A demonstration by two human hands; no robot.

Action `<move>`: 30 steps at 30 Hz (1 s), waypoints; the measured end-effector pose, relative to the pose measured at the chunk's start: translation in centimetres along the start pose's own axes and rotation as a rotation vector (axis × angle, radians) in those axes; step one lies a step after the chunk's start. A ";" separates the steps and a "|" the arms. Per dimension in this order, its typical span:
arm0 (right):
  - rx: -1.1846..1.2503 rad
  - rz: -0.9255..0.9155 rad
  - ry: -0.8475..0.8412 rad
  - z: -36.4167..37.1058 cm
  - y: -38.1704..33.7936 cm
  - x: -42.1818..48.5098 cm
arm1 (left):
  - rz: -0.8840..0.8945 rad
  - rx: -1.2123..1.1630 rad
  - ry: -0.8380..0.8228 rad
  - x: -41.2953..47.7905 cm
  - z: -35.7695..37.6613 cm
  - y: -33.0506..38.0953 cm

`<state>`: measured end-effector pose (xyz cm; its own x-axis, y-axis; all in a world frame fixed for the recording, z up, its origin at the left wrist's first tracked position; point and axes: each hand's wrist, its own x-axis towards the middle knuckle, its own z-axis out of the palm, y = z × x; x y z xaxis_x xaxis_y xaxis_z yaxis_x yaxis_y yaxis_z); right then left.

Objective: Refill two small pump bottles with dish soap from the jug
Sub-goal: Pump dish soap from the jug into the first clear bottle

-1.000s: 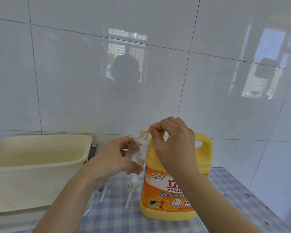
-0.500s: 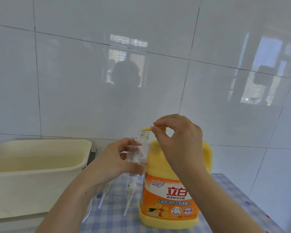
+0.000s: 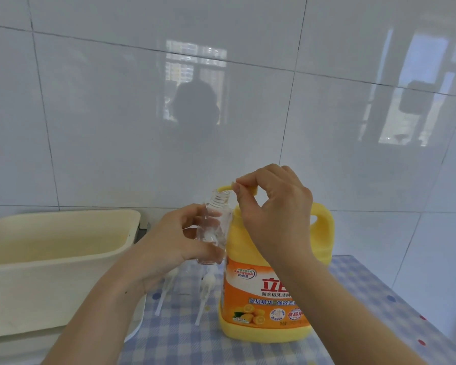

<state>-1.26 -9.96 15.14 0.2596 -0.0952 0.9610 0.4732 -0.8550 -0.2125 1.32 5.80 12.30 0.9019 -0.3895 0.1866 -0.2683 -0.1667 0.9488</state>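
Left hand [image 3: 169, 248] grips clear bottle [image 3: 215, 230]; right hand [image 3: 274, 206] pinches, mostly hiding, jug [image 3: 263, 293] pump.

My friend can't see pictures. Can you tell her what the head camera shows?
A left hand holds an empty clear bottle under the yellow jug's pump spout, which the right hand grips. Two pump tops lie on the checked cloth.

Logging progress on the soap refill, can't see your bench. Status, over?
Left hand holds clear bottle, open neck under jug spout. Right hand pinches yellow pump head. Bottle looks empty. Two pump tops lie on cloth; nothing blocking.
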 end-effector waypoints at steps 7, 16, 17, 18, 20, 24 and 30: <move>0.017 -0.026 0.053 0.4 0.4 -0.6 | -0.026 -0.026 -0.027 0.0 0.3 0.3; 0.016 -0.045 0.041 1.0 1.0 -2.6 | -0.062 0.027 -0.038 0.0 0.3 -0.4; 0.013 -0.044 0.032 1.0 0.9 -2.5 | -0.065 0.030 -0.034 0.0 0.3 -0.3; 0.008 -0.039 0.023 0.9 0.9 -2.5 | -0.066 0.033 -0.029 0.0 0.3 -0.3; 0.006 -0.028 0.013 0.8 0.8 -2.4 | -0.070 0.035 -0.023 0.0 0.3 -0.2; 0.023 -0.023 0.020 0.7 0.6 -2.4 | -0.070 0.021 -0.007 0.0 0.5 -0.1; 0.034 -0.008 0.034 0.6 0.5 -2.2 | -0.079 -0.001 0.010 -0.1 0.8 0.0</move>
<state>-1.08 -9.89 12.83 0.2275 -0.1060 0.9680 0.5034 -0.8381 -0.2101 0.98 5.11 12.09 0.9236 -0.3660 0.1142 -0.1962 -0.1955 0.9609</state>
